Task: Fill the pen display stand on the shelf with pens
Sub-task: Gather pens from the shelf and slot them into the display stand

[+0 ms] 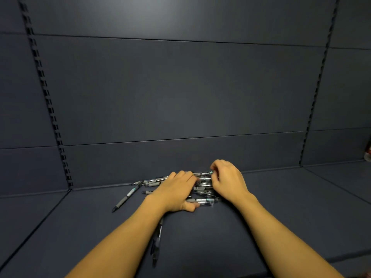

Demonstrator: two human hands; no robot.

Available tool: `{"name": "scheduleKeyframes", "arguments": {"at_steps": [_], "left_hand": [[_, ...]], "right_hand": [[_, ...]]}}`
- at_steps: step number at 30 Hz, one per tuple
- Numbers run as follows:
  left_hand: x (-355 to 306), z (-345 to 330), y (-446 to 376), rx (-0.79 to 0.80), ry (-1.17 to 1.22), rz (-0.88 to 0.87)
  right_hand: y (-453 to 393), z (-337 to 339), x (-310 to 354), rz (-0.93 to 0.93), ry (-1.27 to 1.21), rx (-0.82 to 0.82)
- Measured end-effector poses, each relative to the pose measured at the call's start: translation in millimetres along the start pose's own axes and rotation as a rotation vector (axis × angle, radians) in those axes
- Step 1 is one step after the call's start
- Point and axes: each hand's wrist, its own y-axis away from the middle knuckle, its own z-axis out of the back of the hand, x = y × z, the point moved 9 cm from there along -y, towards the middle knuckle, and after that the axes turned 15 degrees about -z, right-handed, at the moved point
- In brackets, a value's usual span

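While two hands (174, 192) (227, 180) cover perhaps ten pens (202, 187).

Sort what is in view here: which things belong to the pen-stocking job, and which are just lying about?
Belongs to the job:
- pile of pens on the shelf, under both hands
- stray pen left of the pile
- pen by the left forearm
- left hand, right hand

Just there:
- red object at the right edge, too cropped to identify

No display stand is visible.

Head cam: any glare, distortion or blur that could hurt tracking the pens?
Head view: dim light, with a soft bright patch high on the back wall; wide-angle bend bows the slotted wall rails; the pen pile between left hand and right hand is smeared, and the near pen under the left forearm is blurred.
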Motion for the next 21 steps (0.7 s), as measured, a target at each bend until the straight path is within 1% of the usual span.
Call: {"name": "scheduleKeyframes", "arguments": {"at_steps": [5, 13, 21], "left_hand": [[2.6, -4.3, -5.7, 0.012, 0.031, -0.004], [15.3, -11.7, -21.0, 0.175, 0.083, 0.041], [24.9, -17.7, -26.8, 0.206, 0.214, 0.116]], "right_hand": [[2.3, -9.1, -5.3, 0.039, 0.027, 0.008], [0.8, -10.0, -4.5, 0.017, -0.009, 0.019], [1.6, -7.7, -4.7, -0.008, -0.028, 0.017]]}}
